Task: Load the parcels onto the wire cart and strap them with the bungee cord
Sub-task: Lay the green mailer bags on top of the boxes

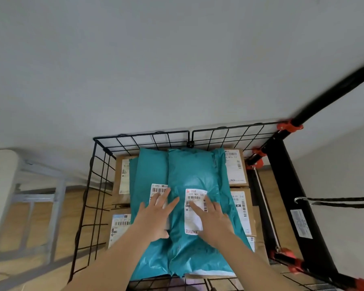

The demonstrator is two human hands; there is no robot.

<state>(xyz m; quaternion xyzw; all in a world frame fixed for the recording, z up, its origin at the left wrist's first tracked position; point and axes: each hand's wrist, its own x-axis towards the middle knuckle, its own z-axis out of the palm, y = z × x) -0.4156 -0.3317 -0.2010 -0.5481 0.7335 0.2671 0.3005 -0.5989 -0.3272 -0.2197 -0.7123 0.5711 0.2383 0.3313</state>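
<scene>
A black wire cart (97,185) stands below me, filled with brown cardboard parcels (237,164). Two teal plastic mailer bags lie on top of the boxes: one on the left (147,171) and a larger one on the right (194,171), each with a white shipping label. My left hand (156,217) rests flat, fingers spread, across the left bag and the seam between the two. My right hand (213,221) presses flat on the right bag beside its label. A black bungee cord (345,203) with a metal hook hangs at the right, outside the basket.
The cart's black handle bar (332,95) with orange-red clamps (289,126) rises at the right. A white wall is close behind the cart. A grey metal table frame (57,196) stands at the left on the wooden floor.
</scene>
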